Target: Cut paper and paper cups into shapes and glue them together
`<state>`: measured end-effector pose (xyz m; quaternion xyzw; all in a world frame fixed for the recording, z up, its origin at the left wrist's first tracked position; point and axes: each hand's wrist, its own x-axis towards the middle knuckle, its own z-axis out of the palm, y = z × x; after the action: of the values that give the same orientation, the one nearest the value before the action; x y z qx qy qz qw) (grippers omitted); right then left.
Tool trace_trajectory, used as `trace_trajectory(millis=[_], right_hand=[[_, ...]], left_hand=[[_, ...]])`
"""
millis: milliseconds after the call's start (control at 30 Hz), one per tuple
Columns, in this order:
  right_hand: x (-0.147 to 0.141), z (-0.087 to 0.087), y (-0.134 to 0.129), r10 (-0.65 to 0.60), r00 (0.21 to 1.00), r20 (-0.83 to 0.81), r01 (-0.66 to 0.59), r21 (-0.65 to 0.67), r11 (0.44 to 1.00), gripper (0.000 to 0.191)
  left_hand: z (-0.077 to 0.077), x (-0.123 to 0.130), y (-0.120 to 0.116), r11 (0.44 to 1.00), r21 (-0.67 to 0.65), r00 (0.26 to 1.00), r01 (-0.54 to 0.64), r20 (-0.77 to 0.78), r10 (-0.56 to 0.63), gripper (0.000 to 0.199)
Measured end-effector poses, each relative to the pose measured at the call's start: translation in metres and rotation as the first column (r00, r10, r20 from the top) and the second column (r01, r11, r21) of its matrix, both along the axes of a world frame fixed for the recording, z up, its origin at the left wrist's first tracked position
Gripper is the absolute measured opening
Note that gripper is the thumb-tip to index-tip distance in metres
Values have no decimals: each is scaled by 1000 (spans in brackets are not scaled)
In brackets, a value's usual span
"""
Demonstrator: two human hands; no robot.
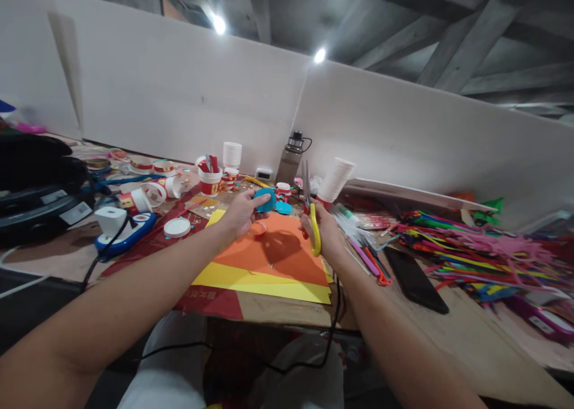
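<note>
Above the orange sheet [287, 256] on the worktop [466, 331] | blue disc [268, 200] was pinched near its edge by fingers of the left hand [241, 213], seemingly leaving its rim exposed | scissors [313, 214] were gripped handle-first by fingers of the right hand [329, 232], probably for control, pointed up and away, long axis near-upright

Orange sheet [255, 256] partly hidden by left hand [242, 213]; black object [33, 164] cut off by left edge.
</note>
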<state>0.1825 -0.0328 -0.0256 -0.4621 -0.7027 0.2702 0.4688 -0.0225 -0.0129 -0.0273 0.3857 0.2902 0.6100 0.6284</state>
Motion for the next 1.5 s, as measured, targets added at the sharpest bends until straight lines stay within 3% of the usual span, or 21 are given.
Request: trace_trajectory(millis=[100,267,433,633,867,1100,1233,1333,1500], right_hand=[[-8,0,3,71,996,-60,-72,-18,997,59],[-16,0,9,123,991,46,-121,-33,992,68],[-24,-5,6,160,985,59,-152,-116,982,37],[-22,-5,-9,276,955,104,-265,-108,958,40],[-21,-3,-15,207,969,136,-199,-71,977,47],[-19,-9,-16,95,969,230,-128,130,983,42],[-22,-14,-19,96,953,289,-152,180,972,44],[-24,-15,-20,121,951,284,-175,175,969,45],[-20,-12,-18,136,977,164,-146,47,988,44]], left_hand=[[-1,-1,1,1000,1,1000,-1,10,1,30],[-4,-4,5,999,10,999,-33,1,33,29],[0,-4,4,999,16,999,-49,13,49,26],[1,4,-6,997,71,999,-5,-37,8,23],[1,9,-12,997,75,999,6,-50,-3,20],[-3,9,-12,998,-54,995,-42,-89,37,19],[-7,7,-8,999,-40,997,-32,-70,29,19],[-8,6,-7,995,-52,993,-89,-85,85,17],[-4,7,-9,998,-18,996,-66,-61,65,18]])
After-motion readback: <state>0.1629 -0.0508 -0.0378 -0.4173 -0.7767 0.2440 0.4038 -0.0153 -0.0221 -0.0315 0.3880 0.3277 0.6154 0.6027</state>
